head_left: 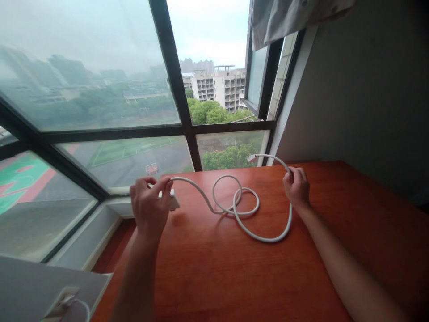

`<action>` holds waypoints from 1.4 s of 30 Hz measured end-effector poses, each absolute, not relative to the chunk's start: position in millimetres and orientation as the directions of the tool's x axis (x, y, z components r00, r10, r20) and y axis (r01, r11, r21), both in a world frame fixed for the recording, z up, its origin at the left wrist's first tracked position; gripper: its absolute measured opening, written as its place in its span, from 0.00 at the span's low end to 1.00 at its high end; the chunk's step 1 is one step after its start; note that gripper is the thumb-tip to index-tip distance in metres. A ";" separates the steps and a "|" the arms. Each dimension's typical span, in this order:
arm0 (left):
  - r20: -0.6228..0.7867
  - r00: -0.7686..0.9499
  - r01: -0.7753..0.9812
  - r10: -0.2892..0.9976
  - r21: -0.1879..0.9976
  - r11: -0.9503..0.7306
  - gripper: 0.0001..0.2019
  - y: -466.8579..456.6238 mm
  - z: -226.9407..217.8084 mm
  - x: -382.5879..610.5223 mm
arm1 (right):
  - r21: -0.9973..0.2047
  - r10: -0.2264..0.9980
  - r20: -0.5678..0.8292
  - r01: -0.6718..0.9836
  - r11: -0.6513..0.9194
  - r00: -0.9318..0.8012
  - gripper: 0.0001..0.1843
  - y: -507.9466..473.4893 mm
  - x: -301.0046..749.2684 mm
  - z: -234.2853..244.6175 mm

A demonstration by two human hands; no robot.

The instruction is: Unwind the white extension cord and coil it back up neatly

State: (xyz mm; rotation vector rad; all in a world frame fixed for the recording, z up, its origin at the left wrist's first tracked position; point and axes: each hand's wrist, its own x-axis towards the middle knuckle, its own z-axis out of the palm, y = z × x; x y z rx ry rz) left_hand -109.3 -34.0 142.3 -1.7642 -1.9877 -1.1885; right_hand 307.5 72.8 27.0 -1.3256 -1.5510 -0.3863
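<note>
A white cable (264, 239) lies partly looped on the reddish-brown wooden table (214, 277), and both its ends are lifted. My left hand (149, 205) pinches it close to one end, where a white connector or adapter block (173, 200) hangs beside the fingers. On the other side, my right hand (297, 185) is closed around the cable a short way from its second end. From there the cable arcs left to a small white plug (252, 158), which juts out past the table's back edge. Between the hands, the cable crosses itself in two loose loops.
Dark-framed windows (191, 129) stand behind the table, with one pane swung open at the upper right. A grey curtain (298, 18) hangs above it. At lower left, a wall socket (62, 304) has a white plug and cord in it. A wall (355, 98) borders the right.
</note>
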 end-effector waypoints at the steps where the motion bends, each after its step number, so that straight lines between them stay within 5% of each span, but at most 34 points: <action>1: 0.635 -0.234 0.933 0.736 0.359 -0.014 0.16 -33.9 145.6 -106.3 | -0.340 0.509 0.854 0.860 0.380 0.113 0.11 68.6 305.9 30.9; 3: 0.582 -0.229 0.933 0.781 0.359 0.006 0.16 -29.3 149.5 -100.3 | -0.321 0.457 0.883 0.842 0.434 0.102 0.10 59.7 301.8 38.4; 5: 0.531 -0.244 0.873 0.812 0.485 -0.055 0.17 -18.7 149.7 -95.1 | -0.316 0.425 0.899 0.824 0.470 0.103 0.09 51.1 296.7 44.9; 8: 0.424 -0.211 0.583 0.881 0.778 -0.235 0.19 1.7 147.4 -87.1 | -0.314 0.396 0.912 0.797 0.516 0.104 0.09 40.1 288.3 53.2; 11: 0.361 -0.098 0.358 0.927 0.882 -0.306 0.20 15.8 149.7 -75.0 | -0.303 0.397 0.915 0.779 0.548 0.077 0.10 30.8 280.0 62.1; 15: 0.277 0.110 0.234 0.955 0.926 -0.296 0.27 20.0 159.5 -52.3 | -0.232 0.386 0.921 0.727 0.646 -0.048 0.13 18.9 267.3 78.1; 21: 0.271 0.339 0.260 0.901 0.893 -0.367 0.16 18.8 172.5 -19.5 | -0.213 0.403 0.882 0.554 0.805 -0.246 0.18 10.8 237.9 110.2; 27: 0.159 0.616 0.232 0.772 0.900 -0.370 0.18 7.3 185.7 -0.9 | -0.252 0.430 0.824 0.442 0.861 -0.368 0.16 27.0 213.1 138.6; 31: 0.193 0.560 0.185 0.806 0.919 -0.348 0.17 4.4 182.4 -2.1 | -0.277 0.454 0.826 0.462 0.843 -0.333 0.13 31.6 204.4 141.0; 36: 0.198 0.442 0.122 0.875 0.953 -0.277 0.18 3.8 175.5 -13.1 | -0.378 0.472 0.878 0.497 0.781 -0.074 0.15 7.3 200.7 128.3; 42: 0.173 0.352 0.094 0.920 0.971 -0.219 0.21 5.0 169.1 -18.3 | -0.524 0.745 0.581 0.549 0.651 -0.328 0.17 -5.9 197.4 117.6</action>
